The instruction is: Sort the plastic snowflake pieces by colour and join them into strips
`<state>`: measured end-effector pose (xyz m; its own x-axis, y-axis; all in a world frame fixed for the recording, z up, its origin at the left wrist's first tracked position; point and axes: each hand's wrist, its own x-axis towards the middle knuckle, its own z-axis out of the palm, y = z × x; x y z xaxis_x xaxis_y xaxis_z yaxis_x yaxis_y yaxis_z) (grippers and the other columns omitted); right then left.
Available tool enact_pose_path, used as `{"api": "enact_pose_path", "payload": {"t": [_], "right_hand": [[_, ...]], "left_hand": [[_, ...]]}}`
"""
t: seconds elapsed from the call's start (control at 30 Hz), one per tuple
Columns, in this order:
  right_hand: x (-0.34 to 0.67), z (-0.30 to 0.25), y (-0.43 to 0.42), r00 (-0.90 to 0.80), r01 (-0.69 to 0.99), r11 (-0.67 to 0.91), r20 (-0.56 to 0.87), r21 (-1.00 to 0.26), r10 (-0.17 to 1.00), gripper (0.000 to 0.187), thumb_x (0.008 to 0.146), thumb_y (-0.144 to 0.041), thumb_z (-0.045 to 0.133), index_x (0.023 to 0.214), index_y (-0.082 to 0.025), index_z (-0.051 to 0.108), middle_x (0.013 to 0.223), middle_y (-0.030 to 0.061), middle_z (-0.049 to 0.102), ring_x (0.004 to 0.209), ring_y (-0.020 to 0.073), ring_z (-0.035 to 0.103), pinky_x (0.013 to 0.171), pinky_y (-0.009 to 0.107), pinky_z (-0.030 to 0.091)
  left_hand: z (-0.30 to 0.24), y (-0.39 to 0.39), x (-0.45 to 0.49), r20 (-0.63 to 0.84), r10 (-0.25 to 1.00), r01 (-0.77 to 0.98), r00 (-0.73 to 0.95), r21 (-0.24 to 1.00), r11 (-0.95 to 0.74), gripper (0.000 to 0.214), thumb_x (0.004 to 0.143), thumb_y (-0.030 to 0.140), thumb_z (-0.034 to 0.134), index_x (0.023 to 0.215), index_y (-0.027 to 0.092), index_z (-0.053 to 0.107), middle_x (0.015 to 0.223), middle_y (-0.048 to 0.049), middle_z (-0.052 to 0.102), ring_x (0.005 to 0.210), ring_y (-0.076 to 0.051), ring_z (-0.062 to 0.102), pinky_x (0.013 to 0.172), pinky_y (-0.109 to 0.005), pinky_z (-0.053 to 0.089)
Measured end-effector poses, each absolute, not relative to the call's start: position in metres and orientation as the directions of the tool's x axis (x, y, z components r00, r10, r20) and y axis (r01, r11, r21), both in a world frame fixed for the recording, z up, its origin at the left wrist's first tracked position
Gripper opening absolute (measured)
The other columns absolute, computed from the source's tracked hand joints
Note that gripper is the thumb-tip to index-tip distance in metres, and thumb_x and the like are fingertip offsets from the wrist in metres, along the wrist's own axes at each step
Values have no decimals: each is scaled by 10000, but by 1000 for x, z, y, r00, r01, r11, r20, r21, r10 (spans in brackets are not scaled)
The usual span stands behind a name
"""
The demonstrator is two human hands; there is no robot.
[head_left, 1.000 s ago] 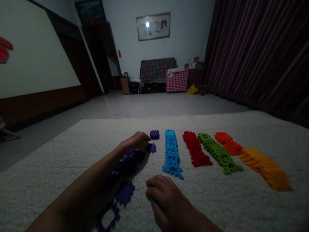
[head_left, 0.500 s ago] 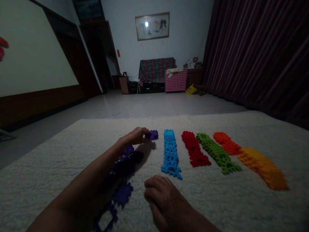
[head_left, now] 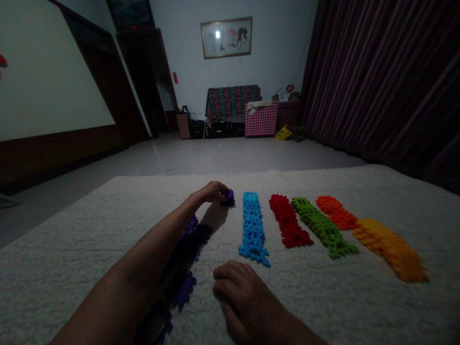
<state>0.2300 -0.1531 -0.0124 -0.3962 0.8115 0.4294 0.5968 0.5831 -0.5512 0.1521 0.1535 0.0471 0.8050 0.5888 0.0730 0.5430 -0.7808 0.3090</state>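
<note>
My left hand (head_left: 214, 191) reaches far out over the mat, its fingers closed on a small purple interlocking tile (head_left: 229, 196) with notched edges. More purple tiles (head_left: 197, 239) lie heaped under and beside my left forearm, which hides some of them. Closer to me, a single purple tile (head_left: 184, 290) lies flat. My right hand (head_left: 244, 294) rests on the mat with its fingers curled together, and nothing shows in them. Just beyond it starts a row of overlapping light blue tiles (head_left: 253, 225).
To the right lie rows of red tiles (head_left: 289, 220), green tiles (head_left: 321, 225), orange-red tiles (head_left: 336, 212) and yellow-orange tiles (head_left: 391, 247). All rest on a pale quilted mat (head_left: 305, 297). Beyond are a tiled floor (head_left: 230, 155), cloth-covered furniture (head_left: 233, 104) and a dark curtain (head_left: 373, 76).
My left hand has shifted slightly farther away, and the purple tile at its fingertips now looks tilted up. My right hand stays in place.
</note>
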Motion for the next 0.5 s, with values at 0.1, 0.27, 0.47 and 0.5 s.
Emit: {"api": "enact_pose_path", "payload": {"t": [0.1, 0.27, 0.47, 0.5], "right_hand": [[230, -14, -152, -404, 594, 587, 428, -550, 809, 285, 741, -17, 507, 957, -193, 565, 1116, 71, 600, 1043, 199, 516, 961, 361, 434], [231, -13, -154, -397, 588, 585, 430, -558, 811, 292, 763, -18, 492, 980, -197, 572, 1131, 70, 602, 1050, 198, 520, 962, 369, 436], [231, -7, -157, -375, 579, 569, 429, -584, 822, 261, 802, -23, 481, 965, -206, 571, 1116, 73, 606, 1045, 203, 533, 961, 390, 448], [232, -7, -157, -373, 574, 571, 433, -587, 821, 259, 808, -22, 479, 965, -207, 570, 1114, 72, 607, 1046, 203, 534, 964, 394, 447]], "left_hand": [[45, 154, 150, 47, 659, 621, 751, 290, -728, 481, 686, 243, 682, 1165, 207, 705, 1162, -61, 718, 1065, -215, 636, 894, -276, 467], [41, 155, 130, 103, 679, 591, 727, 411, -694, 563, 744, 314, 663, 1294, 200, 623, 1299, -106, 648, 1134, -226, 622, 939, -314, 484], [41, 146, 66, 103, 824, 725, 557, 424, -543, 460, 811, 254, 545, 1247, 164, 663, 1158, -97, 721, 1047, -210, 666, 886, -293, 511], [42, 143, 53, 95, 846, 754, 524, 409, -513, 452, 807, 250, 545, 1233, 170, 672, 1135, -86, 731, 1033, -207, 671, 881, -285, 511]]}}
